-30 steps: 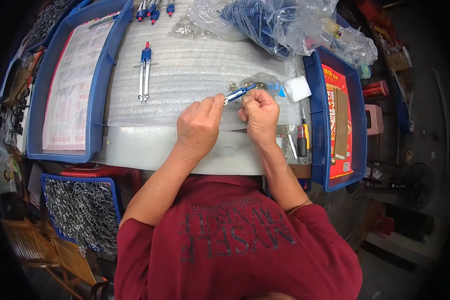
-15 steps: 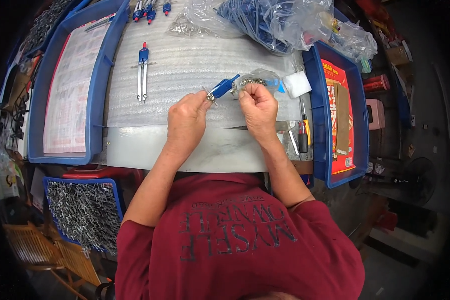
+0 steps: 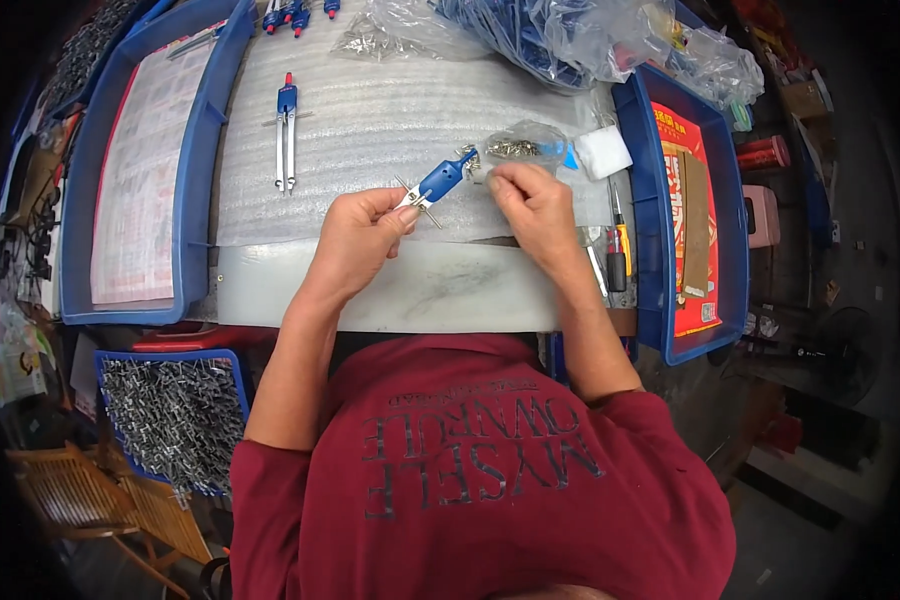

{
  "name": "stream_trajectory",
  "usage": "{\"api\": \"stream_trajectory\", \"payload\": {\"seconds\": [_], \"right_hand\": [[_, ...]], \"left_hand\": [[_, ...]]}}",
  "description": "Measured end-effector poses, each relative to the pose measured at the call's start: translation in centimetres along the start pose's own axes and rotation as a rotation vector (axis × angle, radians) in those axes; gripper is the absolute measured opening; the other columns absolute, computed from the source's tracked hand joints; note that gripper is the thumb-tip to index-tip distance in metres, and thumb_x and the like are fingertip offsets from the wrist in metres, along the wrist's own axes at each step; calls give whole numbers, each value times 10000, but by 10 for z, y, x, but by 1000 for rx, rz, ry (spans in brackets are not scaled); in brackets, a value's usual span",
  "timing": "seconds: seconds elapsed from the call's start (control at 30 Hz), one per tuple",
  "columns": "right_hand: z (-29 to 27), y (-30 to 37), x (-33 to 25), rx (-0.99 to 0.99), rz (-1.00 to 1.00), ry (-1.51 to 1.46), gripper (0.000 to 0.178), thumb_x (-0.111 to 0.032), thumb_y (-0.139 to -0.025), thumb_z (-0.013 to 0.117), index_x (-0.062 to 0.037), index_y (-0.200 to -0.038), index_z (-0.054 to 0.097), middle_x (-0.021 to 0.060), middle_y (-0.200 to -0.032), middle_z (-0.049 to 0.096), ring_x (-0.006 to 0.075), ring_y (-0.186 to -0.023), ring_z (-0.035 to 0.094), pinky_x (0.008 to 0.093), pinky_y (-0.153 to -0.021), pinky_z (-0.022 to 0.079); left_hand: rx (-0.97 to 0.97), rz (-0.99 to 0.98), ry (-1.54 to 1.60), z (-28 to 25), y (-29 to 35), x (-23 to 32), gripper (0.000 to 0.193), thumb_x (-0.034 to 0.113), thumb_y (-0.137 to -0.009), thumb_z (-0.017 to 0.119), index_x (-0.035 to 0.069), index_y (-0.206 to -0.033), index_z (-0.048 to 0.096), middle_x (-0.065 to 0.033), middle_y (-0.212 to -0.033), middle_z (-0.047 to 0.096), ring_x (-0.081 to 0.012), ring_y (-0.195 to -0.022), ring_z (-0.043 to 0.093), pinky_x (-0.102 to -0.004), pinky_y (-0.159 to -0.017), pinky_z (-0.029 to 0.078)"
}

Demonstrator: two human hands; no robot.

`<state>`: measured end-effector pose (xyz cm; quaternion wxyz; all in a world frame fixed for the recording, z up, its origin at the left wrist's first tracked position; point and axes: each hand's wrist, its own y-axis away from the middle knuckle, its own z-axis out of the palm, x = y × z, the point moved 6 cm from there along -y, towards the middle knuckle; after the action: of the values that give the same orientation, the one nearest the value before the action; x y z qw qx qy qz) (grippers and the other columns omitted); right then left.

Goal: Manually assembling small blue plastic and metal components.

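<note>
My left hand (image 3: 362, 235) is closed round the metal end of a drawing compass (image 3: 442, 181) with a blue head. The compass tilts up to the right, and a thin rod crosses it by my fingertips. My right hand (image 3: 536, 207) is to its right, thumb and fingers pinched together; whatever they hold is too small to make out. Between the blue head and my right fingers lies a small pile of metal fittings (image 3: 469, 158). Just beyond, a clear bag (image 3: 522, 142) holds more of them. Another compass (image 3: 287, 130) with a red tip lies on the foam sheet, legs toward me.
Blue trays (image 3: 190, 200) (image 3: 650, 215) stand left and right, both lined with paper. Several compasses (image 3: 298, 14) and plastic bags (image 3: 560, 40) are at the back. Screwdrivers (image 3: 617, 262) and a white pad (image 3: 604, 152) lie right. A crate of metal parts (image 3: 175, 415) is lower left.
My left hand has turned the compass and drawn slightly back, so its metal end and cross rod show more. My right hand has shifted a little right, away from the compass.
</note>
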<state>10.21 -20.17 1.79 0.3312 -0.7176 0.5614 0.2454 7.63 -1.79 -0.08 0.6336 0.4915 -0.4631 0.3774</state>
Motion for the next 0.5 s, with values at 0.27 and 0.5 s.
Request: {"api": "stream_trajectory", "payload": {"seconds": [0.27, 0.5], "right_hand": [[-1, -3, -16, -129, -83, -529, 301, -122, -823, 592, 4, -1090, 530, 18, -879, 543, 69, -754, 496, 192, -678, 416], [10, 1, -16, -247, 138, -712, 174, -173, -850, 562, -12, -918, 573, -13, -713, 544, 31, -581, 450, 163, -513, 371]], "left_hand": [[-237, -183, 116, 9, 5, -3, 189, 192, -836, 548, 6, -824, 577, 30, -580, 484, -35, -458, 404, -170, -411, 299], [-352, -247, 306, 22, 8, -13, 321, 267, -826, 575, -44, -905, 570, 17, -562, 483, -54, -444, 407, -184, -411, 309]]}}
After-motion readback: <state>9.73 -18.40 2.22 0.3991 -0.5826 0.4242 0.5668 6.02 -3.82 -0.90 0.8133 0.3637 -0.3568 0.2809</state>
